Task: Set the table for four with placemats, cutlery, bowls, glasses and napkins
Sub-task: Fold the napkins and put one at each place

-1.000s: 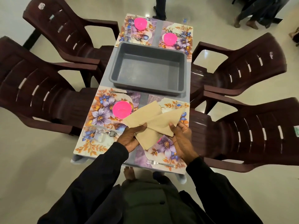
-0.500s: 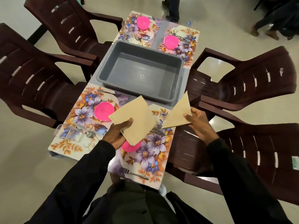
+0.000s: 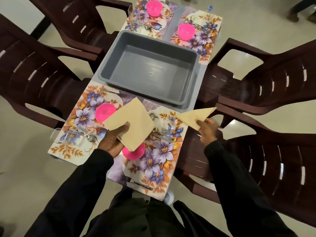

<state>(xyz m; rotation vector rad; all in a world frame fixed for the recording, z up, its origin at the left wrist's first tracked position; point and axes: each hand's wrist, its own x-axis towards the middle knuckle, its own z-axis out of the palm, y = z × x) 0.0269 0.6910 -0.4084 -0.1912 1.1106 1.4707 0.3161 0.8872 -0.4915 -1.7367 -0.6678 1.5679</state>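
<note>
My left hand (image 3: 113, 139) grips a stack of beige napkins (image 3: 133, 124) above the near table end. My right hand (image 3: 206, 128) pinches a single beige napkin (image 3: 195, 115) over the right edge of the near right floral placemat (image 3: 157, 158). That mat carries a pink bowl (image 3: 136, 152) partly hidden by the stack, a glass (image 3: 168, 121), a spoon and a fork (image 3: 140, 183). The near left placemat (image 3: 77, 120) bears a pink bowl (image 3: 104, 112), a glass (image 3: 55, 135) and a spoon (image 3: 91, 138). Two far placemats each show a pink bowl (image 3: 153, 7), (image 3: 186, 31).
An empty grey tub (image 3: 148, 69) stands mid-table between the near and far settings. Dark brown plastic chairs flank the narrow table, two on the left (image 3: 39, 72) and two on the right (image 3: 273, 79). Another person's feet show at the top right.
My hands have split the napkins. The right hand drew one napkin off to the right over the mat's edge; the left kept the stack. The view moved closer to the table.
</note>
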